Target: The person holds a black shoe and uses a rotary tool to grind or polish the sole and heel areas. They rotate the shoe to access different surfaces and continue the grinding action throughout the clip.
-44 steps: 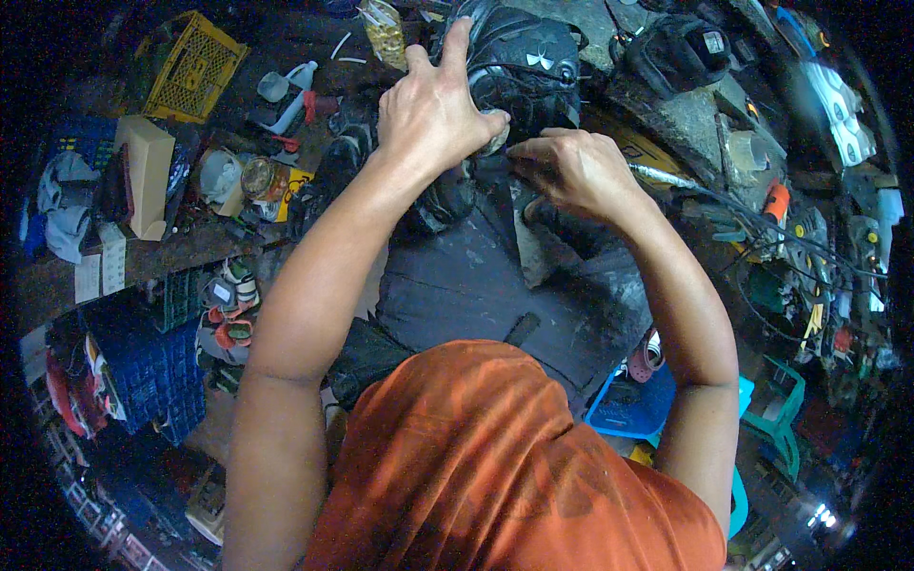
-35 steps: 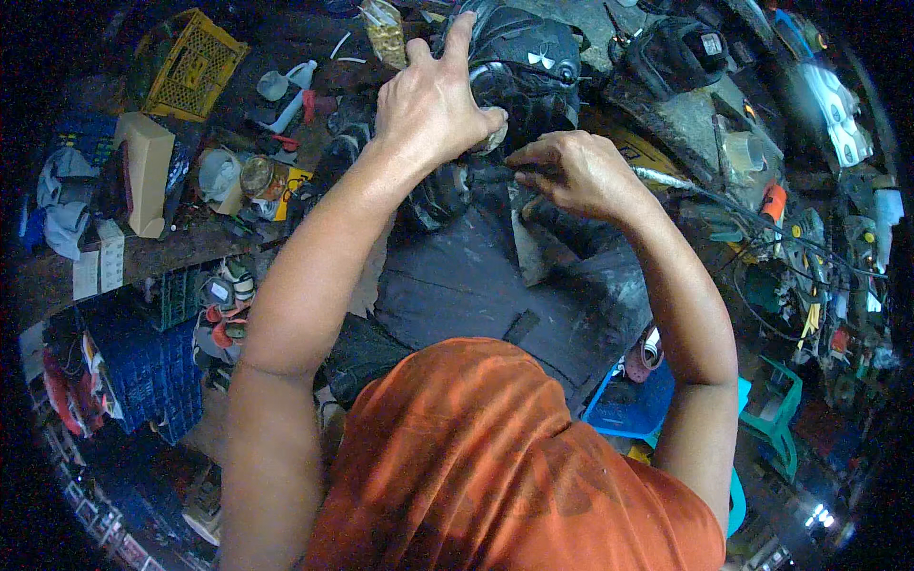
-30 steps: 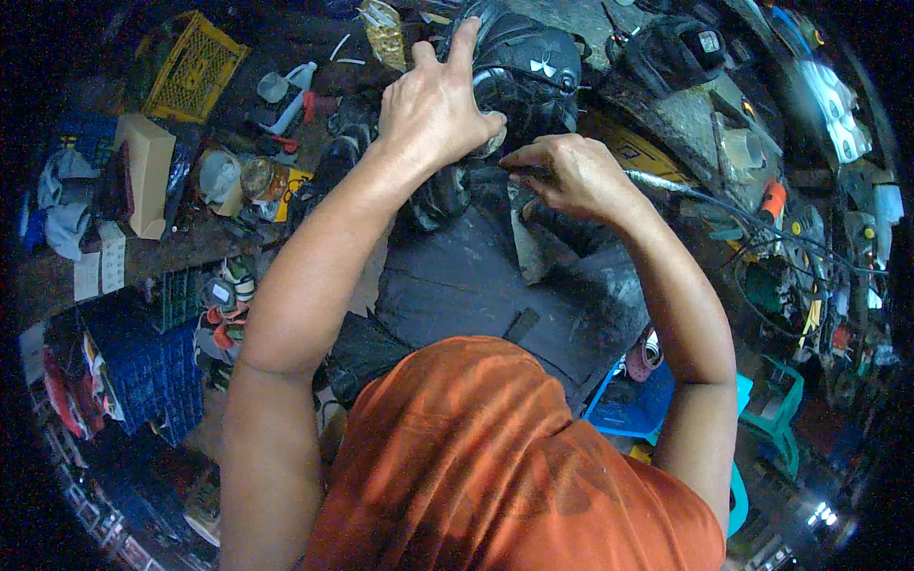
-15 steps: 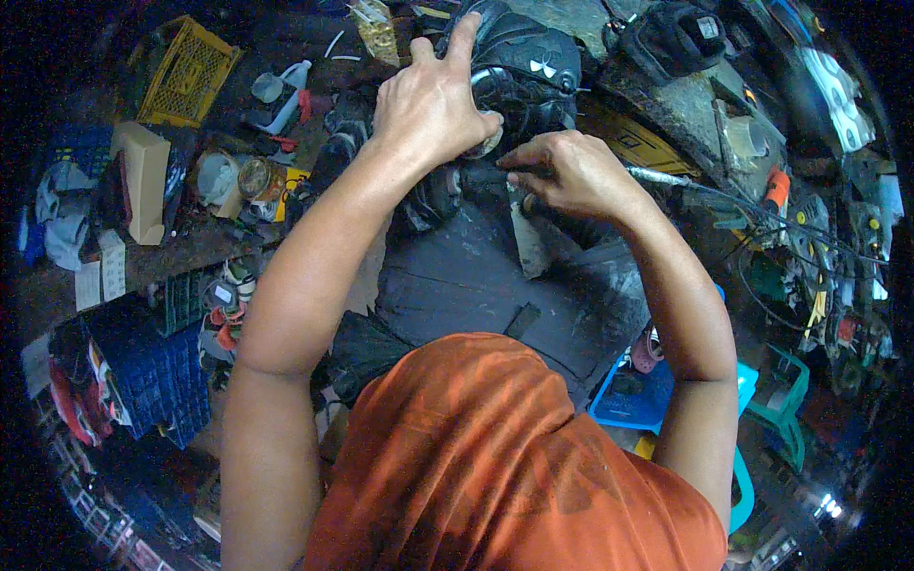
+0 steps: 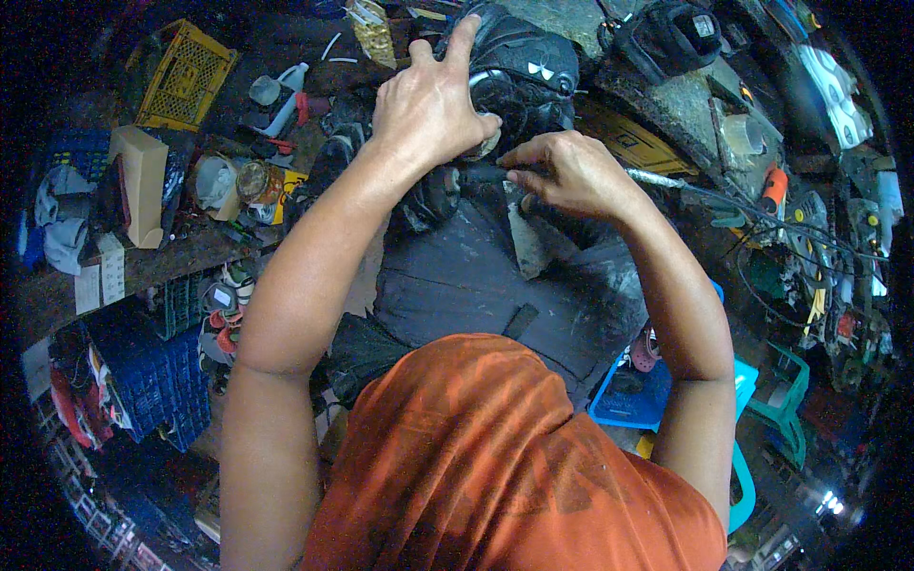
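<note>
Upper centre, my left hand [image 5: 428,109] lies against the left side of a black bag [image 5: 538,67] with a white mark. Its index finger points away, spread from the thumb. The thumb tip rests by a small tan round piece [image 5: 489,146]. Just right of and nearer than it, my right hand [image 5: 576,176] is closed, thumb and index finger pinched together; what sits between them is too small to make out. Beside those fingertips is a dark cylindrical part [image 5: 484,176]. Dark grey trousers [image 5: 457,276] cover my lap below, and a pale flap [image 5: 528,238] hangs under my right hand.
At left stand a yellow crate [image 5: 190,76], a cardboard box [image 5: 143,186], an amber jar [image 5: 259,179] and blue crates [image 5: 157,381]. A blue tub [image 5: 624,409] is by my right elbow. Black cables [image 5: 762,228], an orange-handled tool [image 5: 775,188] and a black case [image 5: 671,43] lie at right.
Both hands keep nearly the same place and pose. The view has shifted very slightly.
</note>
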### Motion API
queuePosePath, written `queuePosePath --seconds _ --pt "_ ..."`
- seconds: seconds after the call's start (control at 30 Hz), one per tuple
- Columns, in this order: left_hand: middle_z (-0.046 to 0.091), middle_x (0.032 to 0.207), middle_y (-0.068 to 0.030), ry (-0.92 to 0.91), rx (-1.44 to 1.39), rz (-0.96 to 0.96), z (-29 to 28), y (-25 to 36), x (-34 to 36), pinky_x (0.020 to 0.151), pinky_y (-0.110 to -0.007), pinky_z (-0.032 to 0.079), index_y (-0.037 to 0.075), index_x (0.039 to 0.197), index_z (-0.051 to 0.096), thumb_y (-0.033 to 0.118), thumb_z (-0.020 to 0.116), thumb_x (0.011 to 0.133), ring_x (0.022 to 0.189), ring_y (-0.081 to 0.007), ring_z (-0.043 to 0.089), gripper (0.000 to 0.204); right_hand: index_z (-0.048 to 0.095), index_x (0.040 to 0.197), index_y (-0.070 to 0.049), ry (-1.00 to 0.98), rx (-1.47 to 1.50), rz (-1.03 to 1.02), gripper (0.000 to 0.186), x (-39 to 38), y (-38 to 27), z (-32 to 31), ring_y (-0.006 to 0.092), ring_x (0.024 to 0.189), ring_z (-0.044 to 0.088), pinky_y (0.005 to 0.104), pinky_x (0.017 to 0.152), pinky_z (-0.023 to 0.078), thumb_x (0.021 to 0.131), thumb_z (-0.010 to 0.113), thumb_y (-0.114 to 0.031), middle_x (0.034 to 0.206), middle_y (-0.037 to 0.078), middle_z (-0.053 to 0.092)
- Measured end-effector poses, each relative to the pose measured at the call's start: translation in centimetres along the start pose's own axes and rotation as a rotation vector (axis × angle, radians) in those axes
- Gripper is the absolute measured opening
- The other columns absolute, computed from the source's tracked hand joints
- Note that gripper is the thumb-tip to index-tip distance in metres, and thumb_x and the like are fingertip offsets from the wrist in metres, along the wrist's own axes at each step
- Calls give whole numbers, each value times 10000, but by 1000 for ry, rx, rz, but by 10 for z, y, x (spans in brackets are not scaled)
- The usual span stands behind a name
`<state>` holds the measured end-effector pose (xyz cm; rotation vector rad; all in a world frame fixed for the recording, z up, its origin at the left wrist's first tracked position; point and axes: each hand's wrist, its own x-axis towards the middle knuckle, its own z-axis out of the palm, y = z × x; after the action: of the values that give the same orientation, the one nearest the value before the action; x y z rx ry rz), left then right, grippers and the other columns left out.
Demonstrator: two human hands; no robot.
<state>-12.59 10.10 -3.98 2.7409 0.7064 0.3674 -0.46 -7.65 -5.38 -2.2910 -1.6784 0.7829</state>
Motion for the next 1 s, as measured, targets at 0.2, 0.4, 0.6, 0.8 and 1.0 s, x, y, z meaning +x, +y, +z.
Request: queuePosePath --seconds 0.2,0.4,0.6,0.8,1.0 --pt "588 1300 -353 -66 -8 -37 -3 1 1 941 -595 599 210 1648 280 435 937 672 1088 -559 687 1198 805 1197 -164 10 3 -19 281 -2 1 -1 348 1071 743 459 930 585 958 736 -293 1163 125 783" --pt "585 1314 -354 -64 -9 -42 -4 3 1 941 -595 598 223 1647 283 440 933 675 1100 -563 683 1189 806 1189 -148 27 15 -29 282 -3 5 3 345 1072 744 457 934 584 955 738 -289 1164 126 782" --pt "584 1319 -355 -81 -9 -47 -5 4 2 943 -595 596 225 1643 289 434 933 675 1102 -565 683 1182 801 1194 -226 73 67 -70 279 -1 11 8 382 992 754 525 889 602 980 691 -366 1080 139 791" --pt "588 1310 -350 -70 -8 -47 -3 3 3 948 -590 592 228 1638 297 425 929 674 1100 -557 685 1170 807 1182 -151 85 47 -15 279 0 7 10 350 1047 746 455 911 588 950 752 -295 1142 127 786" --pt "596 1302 -343 -74 -15 -43 -2 2 3 957 -584 588 229 1641 297 424 932 667 1112 -546 683 1179 797 1207 -237 72 49 -55 293 -1 14 9 381 998 750 523 883 602 979 691 -386 1075 136 792"
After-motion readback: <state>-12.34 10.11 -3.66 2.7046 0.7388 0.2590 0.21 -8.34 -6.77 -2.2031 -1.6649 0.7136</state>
